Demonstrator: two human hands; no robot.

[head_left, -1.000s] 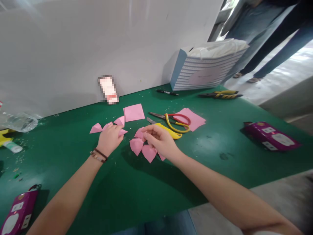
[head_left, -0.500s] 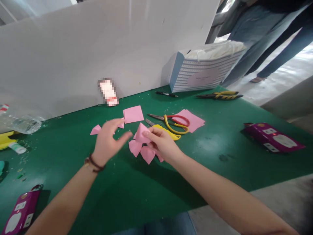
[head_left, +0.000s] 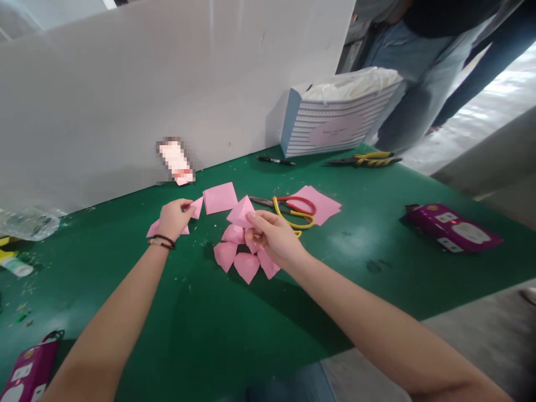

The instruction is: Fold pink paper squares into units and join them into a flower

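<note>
My right hand pinches a pink folded paper petal between thumb and fingers, above a ring of several pink paper petals on the green table. Farther left, my left hand has its thumb and fingertips closed on a small pink paper piece. Other pink scraps lie partly hidden behind that hand. A stack of square pink paper sits between the hands, toward the wall. Scissors with red and yellow handles rest beyond my right hand, overlapping more pink sheets.
A pen and pliers lie before a striped paper bag. Purple packs sit at right and lower left. A plastic bottle is at the left edge. People stand behind the table's far end.
My left hand has moved left, away from the held petal, and closed on a small pink piece. My right hand still holds its petal, now slightly higher. The view has shifted a little.
</note>
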